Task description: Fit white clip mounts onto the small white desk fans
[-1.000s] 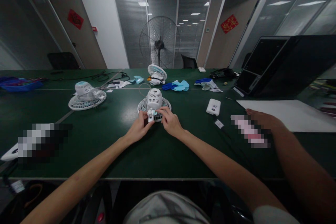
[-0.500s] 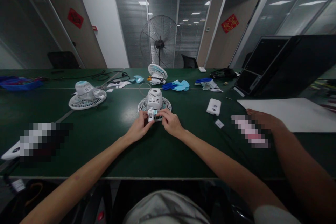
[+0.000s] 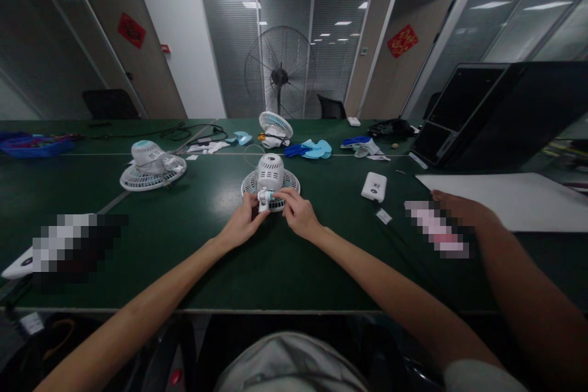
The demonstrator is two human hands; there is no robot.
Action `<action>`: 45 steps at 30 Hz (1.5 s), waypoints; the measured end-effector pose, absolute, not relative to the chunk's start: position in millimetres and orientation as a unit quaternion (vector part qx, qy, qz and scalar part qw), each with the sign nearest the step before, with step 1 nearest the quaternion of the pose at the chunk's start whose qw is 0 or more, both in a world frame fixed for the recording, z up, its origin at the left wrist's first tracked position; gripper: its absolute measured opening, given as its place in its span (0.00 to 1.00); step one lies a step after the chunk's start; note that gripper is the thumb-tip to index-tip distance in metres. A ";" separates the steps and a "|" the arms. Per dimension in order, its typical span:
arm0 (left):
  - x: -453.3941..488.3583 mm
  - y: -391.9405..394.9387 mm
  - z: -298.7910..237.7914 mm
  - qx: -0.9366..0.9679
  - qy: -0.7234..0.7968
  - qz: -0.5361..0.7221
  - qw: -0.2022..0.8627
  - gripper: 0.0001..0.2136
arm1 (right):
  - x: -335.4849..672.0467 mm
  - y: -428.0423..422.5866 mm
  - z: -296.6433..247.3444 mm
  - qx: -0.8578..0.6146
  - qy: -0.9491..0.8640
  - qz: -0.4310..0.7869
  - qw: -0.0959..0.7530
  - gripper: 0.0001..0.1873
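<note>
A small white fan [image 3: 270, 171] lies face down on the green table in front of me, its round grille under the motor housing. On the near side of the housing is a white bracket [image 3: 263, 204]. My left hand [image 3: 241, 224] pinches this bracket between thumb and fingers. From the other side, the fingers of my right hand [image 3: 301, 213] close on a small light-blue knob [image 3: 269, 195] at the bracket. The right fingertips partly cover the knob.
Another white fan [image 3: 153, 166] lies left, and a third fan [image 3: 275, 130] stands behind. Light-blue blades [image 3: 316, 149], a white power bank [image 3: 373, 187] and a blue tray [image 3: 37, 146] are on the table [image 3: 316, 269]. At right, a co-worker's hand [image 3: 466, 209] rests near a white board [image 3: 519, 199].
My right fingers have shifted very slightly at the knob, and the knob looks a little turned. My left hand stays on the bracket, and the fan has not moved.
</note>
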State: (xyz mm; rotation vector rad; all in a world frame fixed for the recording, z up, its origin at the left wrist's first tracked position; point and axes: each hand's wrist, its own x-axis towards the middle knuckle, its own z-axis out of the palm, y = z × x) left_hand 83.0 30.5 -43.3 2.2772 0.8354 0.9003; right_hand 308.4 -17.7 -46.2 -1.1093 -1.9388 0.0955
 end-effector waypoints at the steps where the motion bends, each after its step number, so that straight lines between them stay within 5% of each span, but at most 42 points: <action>1: 82.9 30.5 -43.4 0.847 0.309 0.335 0.273 0.14 | 308.4 -17.3 -46.1 -0.450 -0.779 0.037 0.434 0.28; 14: 82.6 29.4 -39.8 0.854 0.308 0.325 0.267 0.15 | 309.6 -16.0 -43.8 -0.454 -0.789 0.037 0.413 0.20; 27: 80.2 32.0 -41.3 0.853 0.310 0.325 0.266 0.15 | 307.3 -17.0 -45.2 -0.452 -0.777 0.044 0.436 0.30; 38: 81.0 29.9 -40.5 0.854 0.312 0.327 0.256 0.15 | 308.5 -15.2 -46.3 -0.460 -0.775 0.047 0.431 0.21; 45: 80.0 29.4 -39.6 0.853 0.313 0.322 0.265 0.15 | 308.7 -20.6 -44.0 -0.426 -0.781 0.060 0.453 0.25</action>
